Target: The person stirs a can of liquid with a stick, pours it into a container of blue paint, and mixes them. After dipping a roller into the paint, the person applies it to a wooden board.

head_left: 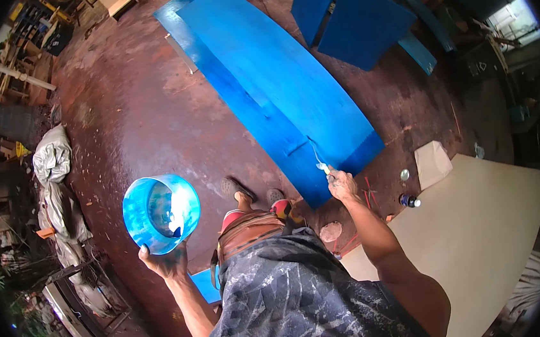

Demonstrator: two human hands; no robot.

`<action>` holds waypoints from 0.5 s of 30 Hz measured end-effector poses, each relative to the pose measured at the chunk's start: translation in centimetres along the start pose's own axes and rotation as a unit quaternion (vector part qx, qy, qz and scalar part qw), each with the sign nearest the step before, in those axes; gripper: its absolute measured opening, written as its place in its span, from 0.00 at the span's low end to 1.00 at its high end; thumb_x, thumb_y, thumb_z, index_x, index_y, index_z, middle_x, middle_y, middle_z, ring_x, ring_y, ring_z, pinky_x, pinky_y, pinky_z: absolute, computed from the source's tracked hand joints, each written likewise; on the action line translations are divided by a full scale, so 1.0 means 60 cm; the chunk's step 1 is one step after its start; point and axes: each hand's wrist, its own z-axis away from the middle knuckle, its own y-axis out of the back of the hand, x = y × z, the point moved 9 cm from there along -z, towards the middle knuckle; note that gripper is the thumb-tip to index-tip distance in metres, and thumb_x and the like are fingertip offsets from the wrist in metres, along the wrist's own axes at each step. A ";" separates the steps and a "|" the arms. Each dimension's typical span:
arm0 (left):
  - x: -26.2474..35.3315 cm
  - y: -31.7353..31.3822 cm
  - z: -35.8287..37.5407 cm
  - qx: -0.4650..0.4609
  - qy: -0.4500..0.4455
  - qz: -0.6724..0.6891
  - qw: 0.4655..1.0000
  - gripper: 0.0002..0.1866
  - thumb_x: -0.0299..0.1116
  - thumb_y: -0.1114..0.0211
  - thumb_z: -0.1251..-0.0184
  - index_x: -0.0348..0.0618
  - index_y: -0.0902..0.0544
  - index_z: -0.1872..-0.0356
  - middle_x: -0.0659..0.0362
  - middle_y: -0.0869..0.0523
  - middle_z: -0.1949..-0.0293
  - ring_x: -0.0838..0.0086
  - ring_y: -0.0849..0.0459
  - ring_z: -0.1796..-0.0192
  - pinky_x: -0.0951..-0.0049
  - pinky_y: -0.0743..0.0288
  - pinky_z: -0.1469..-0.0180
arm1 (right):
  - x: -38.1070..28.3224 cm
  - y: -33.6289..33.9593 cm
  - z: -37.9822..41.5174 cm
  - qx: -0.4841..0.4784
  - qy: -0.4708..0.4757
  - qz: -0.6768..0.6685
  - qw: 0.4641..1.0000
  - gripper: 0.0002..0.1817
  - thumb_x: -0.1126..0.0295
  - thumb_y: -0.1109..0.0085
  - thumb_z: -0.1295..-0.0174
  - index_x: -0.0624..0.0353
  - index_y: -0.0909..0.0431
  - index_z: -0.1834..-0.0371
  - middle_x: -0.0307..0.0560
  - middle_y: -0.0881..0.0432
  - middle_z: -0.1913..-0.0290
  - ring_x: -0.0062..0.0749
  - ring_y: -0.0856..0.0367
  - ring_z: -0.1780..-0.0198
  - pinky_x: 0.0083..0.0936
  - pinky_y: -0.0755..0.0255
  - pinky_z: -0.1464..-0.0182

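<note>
My left hand [166,262] holds up a round container [161,213] smeared with blue paint, cupped from below. My right hand [342,184] grips a paintbrush [319,159] whose tip touches the near end of a long blue-painted board [275,84] lying on the reddish floor. The board stretches away from my feet toward the top of the view.
More blue-painted panels [360,22] lie at the far right. A large unpainted beige sheet [475,234] lies at right, with a small block [432,162] and a small bottle [410,201] beside it. Grey sacks [52,158] and clutter line the left edge.
</note>
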 end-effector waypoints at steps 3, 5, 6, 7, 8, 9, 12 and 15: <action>-0.001 0.034 -0.011 0.010 -0.011 0.017 1.000 0.53 0.54 0.23 0.46 0.53 0.35 0.18 0.50 0.31 0.21 0.49 0.31 0.22 0.29 0.28 0.31 | 0.024 -0.070 -0.100 0.011 -0.057 -0.204 0.977 0.14 0.57 0.40 0.26 0.46 0.13 0.44 0.48 0.12 0.61 0.42 0.15 0.60 0.37 0.22 0.56; -0.002 0.050 -0.017 0.017 -0.018 0.030 0.999 0.53 0.53 0.23 0.47 0.54 0.35 0.18 0.51 0.32 0.21 0.50 0.31 0.21 0.29 0.28 0.30 | 0.000 -0.073 -0.146 0.091 -0.013 -0.309 0.947 0.18 0.55 0.37 0.26 0.58 0.11 0.66 0.39 0.19 0.78 0.23 0.24 0.82 0.23 0.33 0.79; -0.002 0.057 -0.023 0.017 -0.023 0.033 0.999 0.53 0.53 0.22 0.47 0.55 0.35 0.18 0.51 0.32 0.21 0.50 0.32 0.21 0.29 0.28 0.30 | -0.018 -0.068 -0.169 0.103 0.009 -0.310 0.945 0.18 0.55 0.38 0.26 0.58 0.11 0.67 0.39 0.19 0.78 0.23 0.23 0.82 0.23 0.32 0.78; -0.002 0.065 -0.025 0.017 -0.026 0.036 0.999 0.53 0.53 0.22 0.47 0.55 0.35 0.18 0.51 0.32 0.20 0.50 0.32 0.21 0.29 0.28 0.29 | -0.023 -0.067 -0.185 0.085 0.009 -0.292 0.953 0.18 0.56 0.38 0.26 0.57 0.11 0.66 0.39 0.19 0.77 0.23 0.23 0.82 0.24 0.32 0.79; -0.001 0.073 -0.027 0.017 -0.029 0.038 0.999 0.53 0.52 0.22 0.47 0.56 0.35 0.18 0.51 0.32 0.20 0.50 0.32 0.21 0.29 0.29 0.29 | -0.037 -0.057 -0.196 0.067 0.009 -0.273 0.960 0.17 0.56 0.39 0.26 0.57 0.10 0.65 0.39 0.18 0.77 0.23 0.23 0.82 0.24 0.32 0.79; 0.001 0.079 -0.030 0.016 -0.034 0.041 0.998 0.53 0.52 0.22 0.47 0.56 0.34 0.18 0.51 0.33 0.20 0.50 0.32 0.21 0.29 0.29 0.29 | -0.072 -0.027 -0.193 0.050 0.009 -0.254 0.966 0.17 0.57 0.39 0.26 0.57 0.10 0.64 0.39 0.18 0.76 0.23 0.23 0.81 0.24 0.32 0.79; 0.002 0.092 -0.041 0.012 -0.040 0.052 0.998 0.52 0.51 0.21 0.48 0.55 0.33 0.19 0.51 0.32 0.20 0.50 0.31 0.21 0.33 0.28 0.27 | -0.080 -0.024 -0.257 0.038 -0.011 -0.268 0.962 0.16 0.58 0.40 0.26 0.57 0.09 0.62 0.40 0.17 0.75 0.24 0.23 0.81 0.24 0.32 0.80; 0.075 0.085 -0.167 0.052 -0.023 0.055 0.997 0.52 0.51 0.21 0.48 0.51 0.33 0.19 0.51 0.30 0.21 0.51 0.30 0.22 0.36 0.28 0.26 | -0.134 -0.035 -0.371 0.054 0.043 -0.160 0.985 0.14 0.61 0.41 0.25 0.58 0.09 0.57 0.41 0.17 0.73 0.24 0.23 0.80 0.22 0.31 0.79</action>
